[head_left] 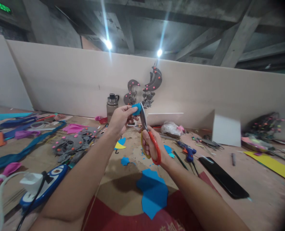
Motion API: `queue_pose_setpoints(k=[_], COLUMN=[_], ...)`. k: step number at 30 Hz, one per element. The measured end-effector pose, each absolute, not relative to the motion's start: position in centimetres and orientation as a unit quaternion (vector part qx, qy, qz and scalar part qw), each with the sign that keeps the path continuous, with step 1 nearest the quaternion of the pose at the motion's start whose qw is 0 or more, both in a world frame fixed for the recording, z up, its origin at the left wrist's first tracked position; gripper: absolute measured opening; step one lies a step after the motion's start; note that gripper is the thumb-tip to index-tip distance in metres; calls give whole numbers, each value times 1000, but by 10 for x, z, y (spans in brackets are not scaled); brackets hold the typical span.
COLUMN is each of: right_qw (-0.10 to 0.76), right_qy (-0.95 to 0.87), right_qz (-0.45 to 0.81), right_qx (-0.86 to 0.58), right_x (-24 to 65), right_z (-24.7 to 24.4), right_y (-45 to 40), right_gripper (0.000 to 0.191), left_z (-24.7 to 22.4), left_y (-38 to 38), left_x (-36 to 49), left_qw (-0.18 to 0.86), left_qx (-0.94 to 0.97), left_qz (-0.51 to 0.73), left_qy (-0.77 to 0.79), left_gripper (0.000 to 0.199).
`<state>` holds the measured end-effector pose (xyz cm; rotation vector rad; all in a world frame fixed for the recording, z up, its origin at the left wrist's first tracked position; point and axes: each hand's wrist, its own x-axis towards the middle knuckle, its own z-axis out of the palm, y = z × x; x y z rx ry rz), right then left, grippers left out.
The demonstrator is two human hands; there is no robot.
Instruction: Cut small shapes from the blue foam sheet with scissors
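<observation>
Raised over the table, my left hand (120, 121) pinches a small piece of blue foam sheet (137, 109) between thumb and fingers. My right hand (154, 143) is wrapped round the handles of a pair of scissors (156, 147), one red and one yellow. The blades point up and lie against the right edge of the blue piece. Whether they are parted there I cannot tell. Below the hands lies a larger blue sheet (153, 193) with a scalloped edge. A small blue flower shape (125, 161) and a yellow crescent (120, 145) rest near my left forearm.
A blue glue gun (188, 151) and a black phone (223, 177) lie right of my right forearm. At left are a blue-and-white power strip (45, 186) and grey felt pieces with pink dots (71, 143). A bottle (112, 107) stands by the white partition (195, 86).
</observation>
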<state>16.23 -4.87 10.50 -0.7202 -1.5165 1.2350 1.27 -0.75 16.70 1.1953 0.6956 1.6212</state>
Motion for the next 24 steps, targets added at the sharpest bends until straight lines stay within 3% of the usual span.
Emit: queue_pose_setpoints(k=[24], right_qw=[503], right_qy=[-648], right_qz=[498], right_qx=[-281], right_x=[164], right_z=[101], right_y=[-43], right_gripper=[40], left_z=[168], left_y=[-10], left_x=[11], left_qw=[512], left_qx=[490], left_qz=[650], left_qy=[274], left_gripper=[26])
